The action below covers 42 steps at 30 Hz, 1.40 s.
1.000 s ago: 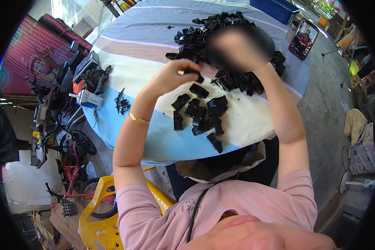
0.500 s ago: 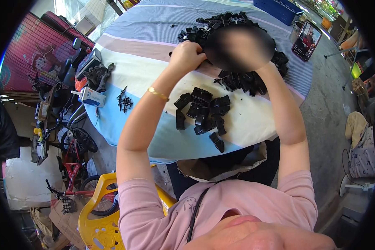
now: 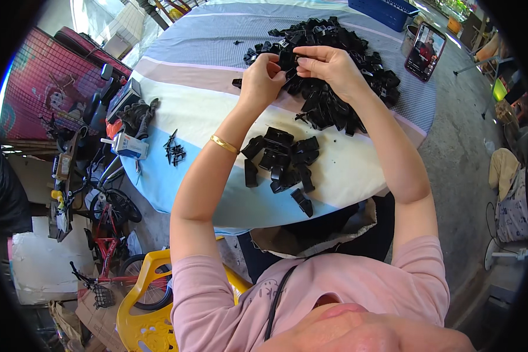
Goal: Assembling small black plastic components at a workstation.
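At the near edge of a large pile of black plastic parts (image 3: pixel 325 104), my two hands meet over one small black plastic part (image 3: pixel 287 60). My left hand (image 3: pixel 262 81) has thumb and fingers closed on its left side. From the other side my right hand (image 3: pixel 332 69) pinches it between thumb and forefinger. The part's exact kind is too small and dark to tell. Closer to me lies a smaller group of blocky black plastic pieces (image 3: pixel 277 157). Thin black pointed pieces (image 3: pixel 174 154) lie in a little heap on the left.
A striped cloth (image 3: pixel 217 108) covers the round table. On its left edge are a small box (image 3: pixel 129 146) and dark gloves (image 3: pixel 138 117). A propped phone (image 3: pixel 425 53) and a blue basket (image 3: pixel 387 13) stand at the far right. Over my lap sits an open sack (image 3: pixel 358 226).
My right hand has come left from over the pile to my left hand, and both now hold the black part. The view has shifted slightly.
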Each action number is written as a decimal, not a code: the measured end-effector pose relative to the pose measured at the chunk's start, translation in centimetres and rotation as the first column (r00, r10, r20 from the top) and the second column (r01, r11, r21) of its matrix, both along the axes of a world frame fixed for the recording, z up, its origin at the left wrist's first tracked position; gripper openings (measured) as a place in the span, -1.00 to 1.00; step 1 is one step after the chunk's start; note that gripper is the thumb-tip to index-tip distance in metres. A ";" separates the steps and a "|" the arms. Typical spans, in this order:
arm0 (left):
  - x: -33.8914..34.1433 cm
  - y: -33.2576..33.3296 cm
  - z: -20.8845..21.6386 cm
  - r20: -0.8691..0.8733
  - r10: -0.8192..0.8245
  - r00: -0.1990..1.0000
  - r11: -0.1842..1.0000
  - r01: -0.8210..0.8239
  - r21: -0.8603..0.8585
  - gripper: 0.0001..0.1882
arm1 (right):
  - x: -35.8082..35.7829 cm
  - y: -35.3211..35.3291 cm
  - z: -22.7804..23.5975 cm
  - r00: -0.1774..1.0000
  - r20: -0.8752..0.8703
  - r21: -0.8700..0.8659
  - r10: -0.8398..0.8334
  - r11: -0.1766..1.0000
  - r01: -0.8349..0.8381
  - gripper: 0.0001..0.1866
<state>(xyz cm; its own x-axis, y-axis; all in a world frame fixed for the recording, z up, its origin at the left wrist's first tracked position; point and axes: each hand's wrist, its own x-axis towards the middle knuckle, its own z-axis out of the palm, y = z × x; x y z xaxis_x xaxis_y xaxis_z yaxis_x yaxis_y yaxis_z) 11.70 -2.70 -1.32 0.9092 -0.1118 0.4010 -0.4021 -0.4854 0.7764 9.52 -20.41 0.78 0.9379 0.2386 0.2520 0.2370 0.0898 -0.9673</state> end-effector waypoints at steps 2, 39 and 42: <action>0.9 0.4 -0.1 0.097 -0.083 0.992 0.952 0.050 0.300 -0.72 | 0.2 0.1 -0.3 1.000 -0.017 0.146 -0.001 0.989 0.004 -0.64; -3.2 2.0 -0.4 -0.229 -0.448 0.864 0.472 0.011 -0.882 -0.69 | -2.6 4.6 -2.1 0.914 0.331 -0.044 -0.233 0.964 0.261 -0.71; -3.4 2.0 -0.2 -0.241 -0.426 0.872 0.501 0.005 -0.865 -0.69 | -2.8 4.7 -1.9 0.912 0.358 -0.078 -0.203 0.966 0.246 -0.72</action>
<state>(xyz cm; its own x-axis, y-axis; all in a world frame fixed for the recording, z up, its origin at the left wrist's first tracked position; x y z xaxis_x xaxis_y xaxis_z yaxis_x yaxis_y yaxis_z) 8.28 -0.75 -1.55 0.9886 -0.1409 0.0533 0.0268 0.5128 0.8581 6.72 -15.69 -1.08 0.8306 0.0802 0.5511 0.5569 -0.1155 -0.8225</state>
